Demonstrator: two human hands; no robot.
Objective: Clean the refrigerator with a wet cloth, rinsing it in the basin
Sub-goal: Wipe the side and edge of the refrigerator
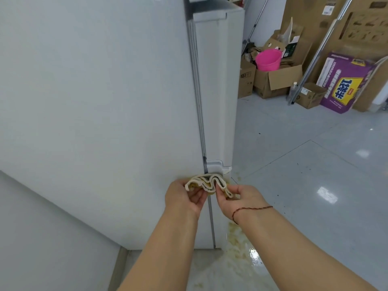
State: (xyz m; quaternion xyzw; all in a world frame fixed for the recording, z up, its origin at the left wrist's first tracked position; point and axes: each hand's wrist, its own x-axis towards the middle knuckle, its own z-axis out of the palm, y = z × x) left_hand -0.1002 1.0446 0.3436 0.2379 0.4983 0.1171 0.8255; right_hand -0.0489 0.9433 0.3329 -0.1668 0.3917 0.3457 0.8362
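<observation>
A white refrigerator (pixel 109 85) fills the left and middle of the head view; I see its side panel and the door edge with a grey seal (pixel 199 106). Low in front of the door corner, both hands hold a folded, bunched cloth (pixel 212 183), cream with yellowish patches. My left hand (pixel 182 197) grips its left end with curled fingers. My right hand (pixel 241 198), with a red string on the wrist, pinches its right end. No basin shows near the hands.
A wet, yellowish stained patch (pixel 237 244) spreads over the glossy tiled floor beside the fridge base. At the back right stand cardboard boxes (pixel 275 80), a pink bucket (pixel 267 59), a purple box (pixel 344 82), a plastic bottle (pixel 293 91) and leaning metal poles (pixel 321 47).
</observation>
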